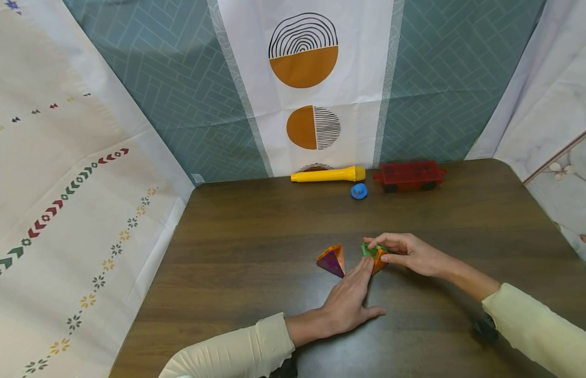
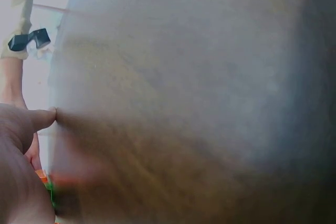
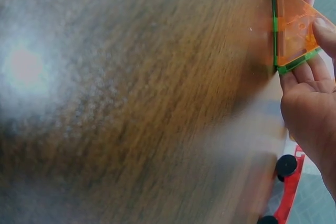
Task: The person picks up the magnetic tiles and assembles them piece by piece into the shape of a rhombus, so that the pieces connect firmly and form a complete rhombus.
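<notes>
On the wooden table, my right hand [image 1: 411, 254] holds a small shape built of translucent green and orange triangular magnetic tiles [image 1: 379, 262], thumb against an orange face and fingers at the green side. In the right wrist view the orange triangle [image 3: 294, 30] has green edges beneath it. My left hand [image 1: 349, 302] lies with straight fingers, its fingertips right at that shape's near left side and the thumb spread away. Just left of those fingertips stands a second small shape of purple and orange triangular tiles [image 1: 331, 261].
Along the table's back edge lie a yellow club-shaped plastic piece [image 1: 328, 175], a small round blue piece [image 1: 359, 191] and a red toy car base [image 1: 409, 176] with black wheels. Patterned cloths [image 1: 179, 105] hang behind and beside the table [image 1: 236, 226].
</notes>
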Action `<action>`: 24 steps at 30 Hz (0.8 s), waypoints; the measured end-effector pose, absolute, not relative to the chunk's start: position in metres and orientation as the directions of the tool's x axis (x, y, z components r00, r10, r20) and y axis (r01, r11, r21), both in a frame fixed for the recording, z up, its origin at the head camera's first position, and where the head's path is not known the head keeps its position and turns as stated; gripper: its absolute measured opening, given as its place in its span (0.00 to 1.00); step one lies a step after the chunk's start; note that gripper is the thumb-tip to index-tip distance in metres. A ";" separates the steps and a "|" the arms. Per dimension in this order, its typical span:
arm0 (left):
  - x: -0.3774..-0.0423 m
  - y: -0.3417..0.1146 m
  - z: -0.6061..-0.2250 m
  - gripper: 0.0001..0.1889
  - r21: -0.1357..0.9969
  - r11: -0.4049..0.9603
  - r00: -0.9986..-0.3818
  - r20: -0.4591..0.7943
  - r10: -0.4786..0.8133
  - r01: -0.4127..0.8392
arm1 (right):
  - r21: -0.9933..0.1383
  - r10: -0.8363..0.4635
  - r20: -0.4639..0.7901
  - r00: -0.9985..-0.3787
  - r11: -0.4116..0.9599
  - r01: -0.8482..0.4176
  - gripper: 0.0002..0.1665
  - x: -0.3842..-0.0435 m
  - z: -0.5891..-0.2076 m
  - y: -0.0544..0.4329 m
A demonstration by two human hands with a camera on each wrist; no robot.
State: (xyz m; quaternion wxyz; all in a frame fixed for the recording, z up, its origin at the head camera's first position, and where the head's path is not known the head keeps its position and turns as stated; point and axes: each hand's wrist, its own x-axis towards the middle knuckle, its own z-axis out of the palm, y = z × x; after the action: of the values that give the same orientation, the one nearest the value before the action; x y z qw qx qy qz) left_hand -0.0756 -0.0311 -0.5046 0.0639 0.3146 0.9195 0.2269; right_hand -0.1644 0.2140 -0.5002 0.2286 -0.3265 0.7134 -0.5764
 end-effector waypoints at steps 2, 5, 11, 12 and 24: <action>-0.075 -0.031 -0.505 0.58 0.464 0.698 -0.795 0.022 0.607 0.546 | -0.970 -0.727 0.052 -0.684 0.127 -0.208 0.21 -0.164 -0.500 0.214; -0.074 -0.031 -0.505 0.58 0.470 0.696 -0.796 0.021 0.605 0.542 | -0.963 -0.722 0.053 -0.690 0.146 -0.226 0.25 -0.164 -0.499 0.214; -0.074 -0.031 -0.506 0.58 0.478 0.700 -0.799 0.007 0.602 0.531 | -0.927 -0.698 0.026 -0.716 0.251 -0.278 0.34 -0.161 -0.496 0.216; -0.074 -0.031 -0.505 0.58 0.475 0.701 -0.799 0.005 0.601 0.531 | -0.920 -0.693 0.019 -0.721 0.271 -0.284 0.34 -0.160 -0.496 0.216; -0.074 -0.031 -0.505 0.57 0.473 0.700 -0.797 0.005 0.604 0.534 | -0.827 -0.610 0.035 -0.792 0.427 -0.366 0.31 -0.151 -0.493 0.211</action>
State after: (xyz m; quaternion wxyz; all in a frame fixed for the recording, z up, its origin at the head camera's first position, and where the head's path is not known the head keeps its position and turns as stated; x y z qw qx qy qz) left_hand -0.0743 -0.0315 -0.5051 0.0754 0.3097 0.9190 0.2321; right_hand -0.1513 0.2113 -0.4929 0.1363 -0.2927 0.8337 -0.4481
